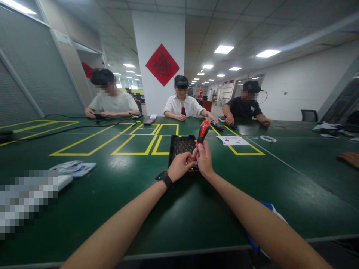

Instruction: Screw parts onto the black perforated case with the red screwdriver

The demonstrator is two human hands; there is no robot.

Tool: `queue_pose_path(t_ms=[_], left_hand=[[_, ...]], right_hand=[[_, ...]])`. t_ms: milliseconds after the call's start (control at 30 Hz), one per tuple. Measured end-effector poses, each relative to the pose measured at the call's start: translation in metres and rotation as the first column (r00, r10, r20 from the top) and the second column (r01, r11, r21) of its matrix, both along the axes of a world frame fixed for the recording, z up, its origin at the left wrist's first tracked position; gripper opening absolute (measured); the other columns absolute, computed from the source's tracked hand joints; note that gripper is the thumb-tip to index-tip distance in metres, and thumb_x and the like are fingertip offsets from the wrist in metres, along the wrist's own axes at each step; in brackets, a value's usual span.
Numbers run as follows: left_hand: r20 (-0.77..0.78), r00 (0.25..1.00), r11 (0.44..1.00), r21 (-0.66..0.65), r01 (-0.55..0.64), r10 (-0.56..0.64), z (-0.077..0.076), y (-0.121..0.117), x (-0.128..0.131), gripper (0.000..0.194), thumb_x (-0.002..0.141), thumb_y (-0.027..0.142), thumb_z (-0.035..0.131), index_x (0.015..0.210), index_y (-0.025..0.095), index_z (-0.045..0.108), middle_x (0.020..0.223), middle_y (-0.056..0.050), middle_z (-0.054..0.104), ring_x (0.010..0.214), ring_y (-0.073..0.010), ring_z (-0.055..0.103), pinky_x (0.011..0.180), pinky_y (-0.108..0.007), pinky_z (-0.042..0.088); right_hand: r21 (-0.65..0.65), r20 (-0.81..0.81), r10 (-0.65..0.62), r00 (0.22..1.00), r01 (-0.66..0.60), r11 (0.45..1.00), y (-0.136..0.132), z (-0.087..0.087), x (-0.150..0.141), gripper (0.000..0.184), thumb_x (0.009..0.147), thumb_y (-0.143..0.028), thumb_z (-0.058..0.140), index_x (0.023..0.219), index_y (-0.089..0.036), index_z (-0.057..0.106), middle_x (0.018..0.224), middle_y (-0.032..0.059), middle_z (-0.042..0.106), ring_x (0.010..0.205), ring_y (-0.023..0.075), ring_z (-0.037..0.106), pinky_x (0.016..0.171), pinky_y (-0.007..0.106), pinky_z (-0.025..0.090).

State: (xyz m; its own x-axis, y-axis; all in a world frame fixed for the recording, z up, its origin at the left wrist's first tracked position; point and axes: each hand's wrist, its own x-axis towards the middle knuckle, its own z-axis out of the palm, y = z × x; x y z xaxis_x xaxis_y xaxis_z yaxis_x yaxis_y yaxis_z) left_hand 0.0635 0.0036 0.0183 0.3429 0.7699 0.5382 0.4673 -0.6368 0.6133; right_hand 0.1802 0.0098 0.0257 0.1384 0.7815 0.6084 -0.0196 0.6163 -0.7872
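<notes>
My right hand (205,158) is closed on a screwdriver with a red and black handle (203,130), its handle pointing up and leaning slightly right. Right against it, my left hand (182,165) has its fingers pinched together around the lower end of the screwdriver; whatever is between those fingertips is hidden. Below both hands lies a black open case (182,144), with a dark, compartment-like inside that is partly covered by my hands. A black watch band (165,180) circles my left wrist.
Yellow tape outlines (134,152) mark the green table (126,209). A white paper (233,141) and a white ring (268,139) lie to the right, blue-and-white packets (75,169) to the left. Three people sit across the table; a hand (213,118) reaches toward dark tools there.
</notes>
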Motion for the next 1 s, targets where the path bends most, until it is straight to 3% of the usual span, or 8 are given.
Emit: queue_pose_path(t_ms=[300, 567, 833, 1000], left_hand=[[-0.038, 0.998, 0.998, 0.028, 0.052, -0.051, 0.002, -0.0018, -0.0009, 0.01, 0.079, 0.019, 0.049, 0.072, 0.014, 0.055, 0.069, -0.001, 0.058, 0.064, -0.0113, 0.05, 0.062, -0.022, 0.038], [-0.014, 1.0, 0.999, 0.047, 0.001, 0.0, 0.0014, -0.001, 0.0013, 0.012, 0.071, 0.024, 0.06, 0.074, 0.015, 0.053, 0.068, 0.001, 0.055, 0.062, -0.0112, 0.048, 0.06, -0.022, 0.037], [-0.04, 0.997, 0.997, 0.002, 0.071, -0.071, 0.0057, -0.0039, -0.0001, 0.013, 0.079, 0.018, 0.047, 0.071, 0.014, 0.057, 0.068, -0.001, 0.059, 0.064, -0.0116, 0.051, 0.062, -0.022, 0.037], [-0.037, 0.999, 1.0, 0.023, 0.02, -0.02, 0.003, -0.0009, 0.0011, 0.008, 0.074, 0.022, 0.055, 0.071, 0.014, 0.055, 0.066, 0.001, 0.058, 0.061, -0.0108, 0.05, 0.059, -0.021, 0.037]], right_hand=[[0.004, 0.027, 0.042, 0.999, -0.042, 0.999, 0.0005, 0.0022, 0.0013, 0.033, 0.087, -0.042, 0.034, 0.101, -0.017, 0.051, 0.053, -0.0053, 0.047, 0.041, 0.0065, 0.037, 0.041, 0.018, 0.03], [0.027, 0.026, 0.023, 0.999, -0.023, 0.999, -0.0033, 0.0026, 0.0002, 0.03, 0.086, -0.041, 0.038, 0.102, -0.018, 0.049, 0.054, -0.0059, 0.047, 0.044, 0.0067, 0.041, 0.046, 0.018, 0.035], [-0.021, 0.031, 0.031, 0.999, -0.03, 0.999, 0.0, 0.0001, 0.0005, 0.032, 0.086, -0.042, 0.035, 0.104, -0.019, 0.048, 0.052, -0.0069, 0.046, 0.038, 0.0059, 0.036, 0.037, 0.017, 0.03], [0.018, 0.04, 0.011, 0.999, -0.012, 1.0, -0.0025, 0.0006, 0.0003, 0.03, 0.086, -0.04, 0.037, 0.104, -0.019, 0.048, 0.052, -0.0066, 0.046, 0.042, 0.0067, 0.04, 0.044, 0.018, 0.036]])
